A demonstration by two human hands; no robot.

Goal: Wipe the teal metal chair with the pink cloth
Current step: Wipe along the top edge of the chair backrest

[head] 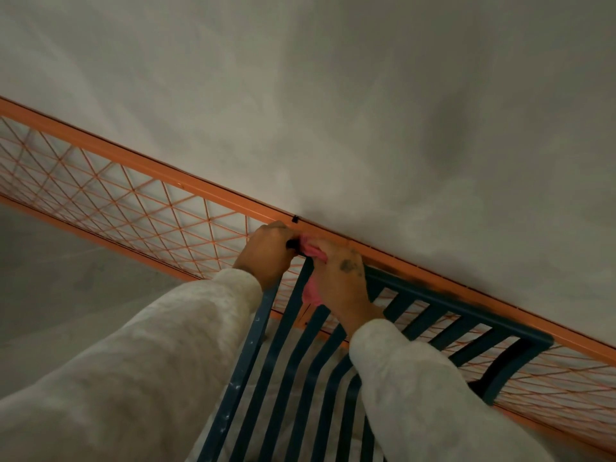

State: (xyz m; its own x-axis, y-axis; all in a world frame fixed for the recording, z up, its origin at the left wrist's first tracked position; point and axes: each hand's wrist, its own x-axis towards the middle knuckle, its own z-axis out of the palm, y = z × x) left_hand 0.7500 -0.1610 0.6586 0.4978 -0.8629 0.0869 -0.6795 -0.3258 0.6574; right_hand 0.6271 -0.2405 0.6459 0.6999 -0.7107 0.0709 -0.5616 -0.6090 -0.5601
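Note:
The teal metal chair (466, 323) with slatted back and seat stands below me, its top rail running along an orange fence. My left hand (265, 253) grips the left end of the chair's top rail. My right hand (341, 283) holds the pink cloth (311, 293) bunched against the rail and an upper slat, right beside the left hand. Most of the cloth is hidden under my right hand; pink folds show above and below my fingers. Both arms wear pale fleecy sleeves.
An orange metal fence (140, 191) with diamond wire mesh runs diagonally from upper left to lower right, directly behind the chair. Beyond it lies a grey concrete surface (333, 95). Grey floor (50, 261) shows at the left, below the fence.

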